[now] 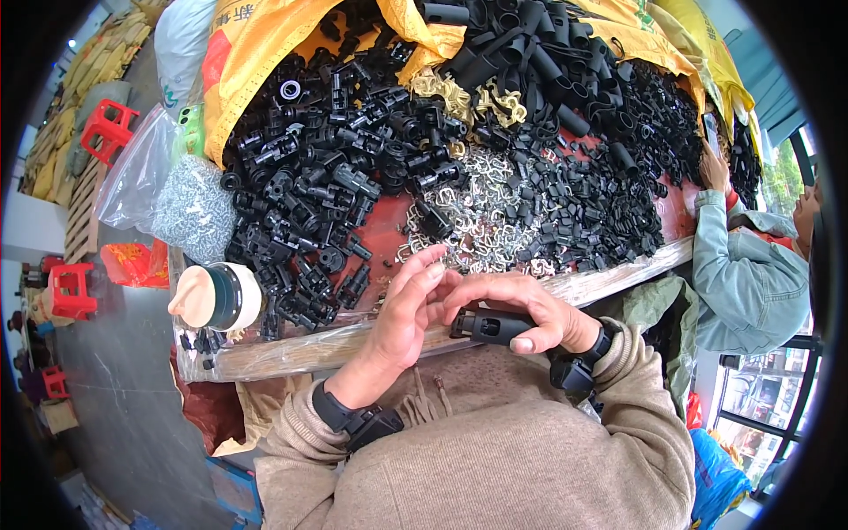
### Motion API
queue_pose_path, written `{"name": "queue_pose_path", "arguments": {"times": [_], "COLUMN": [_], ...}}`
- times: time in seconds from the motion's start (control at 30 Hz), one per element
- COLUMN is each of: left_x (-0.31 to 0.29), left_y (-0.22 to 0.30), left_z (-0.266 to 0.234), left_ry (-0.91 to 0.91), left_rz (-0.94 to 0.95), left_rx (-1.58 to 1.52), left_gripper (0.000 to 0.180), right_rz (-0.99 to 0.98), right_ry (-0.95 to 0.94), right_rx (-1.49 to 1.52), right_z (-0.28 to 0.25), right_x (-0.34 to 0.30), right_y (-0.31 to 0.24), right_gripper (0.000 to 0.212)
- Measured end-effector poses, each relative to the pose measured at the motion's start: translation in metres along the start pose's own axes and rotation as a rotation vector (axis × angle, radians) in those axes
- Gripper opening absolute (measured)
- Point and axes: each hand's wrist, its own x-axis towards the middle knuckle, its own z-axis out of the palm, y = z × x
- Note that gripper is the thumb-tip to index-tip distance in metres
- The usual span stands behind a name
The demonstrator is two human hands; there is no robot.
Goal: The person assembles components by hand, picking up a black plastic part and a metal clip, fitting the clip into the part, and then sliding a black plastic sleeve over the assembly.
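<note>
Head view: right hand (pixel 549 311) is holding a black tube (pixel 496 327) over the wrapped table edge (pixel 291 352), thumb and fingers clamping its sides; left hand (pixel 402 318) is hovering by its left end, fingers loosely apart. Tube is looking light, stiff, smooth, perhaps slippery; the plain barrel is seeming the best hold, clear of the opening. Right fingers are hiding its far side; whether left fingertips are touching, cannot tell
</note>
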Motion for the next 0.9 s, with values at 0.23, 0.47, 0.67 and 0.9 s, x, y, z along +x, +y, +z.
{"name": "queue_pose_path", "arguments": {"times": [0.23,0.47,0.67,0.9], "left_x": [0.006,0.007,0.007,0.007], "left_y": [0.0,0.002,0.002,0.004], "left_z": [0.009,0.014,0.014,0.017], "left_ry": [0.023,0.018,-0.005,-0.034], "left_rz": [0.086,0.113,0.118,0.092], "left_rx": [-0.02,-0.027,-0.051,-0.036], "left_gripper": [0.049,0.044,0.04,0.04], "right_rz": [-0.003,0.056,0.038,0.086], "right_ry": [-0.034,-0.085,-0.078,-0.039], "right_rx": [0.009,0.07,0.151,0.318], "right_z": [0.01,0.016,0.017,0.019], "right_x": [0.007,0.011,0.011,0.01], "right_y": [0.002,0.009,0.012,0.009], "right_gripper": [0.062,0.072,0.067,0.065]}}
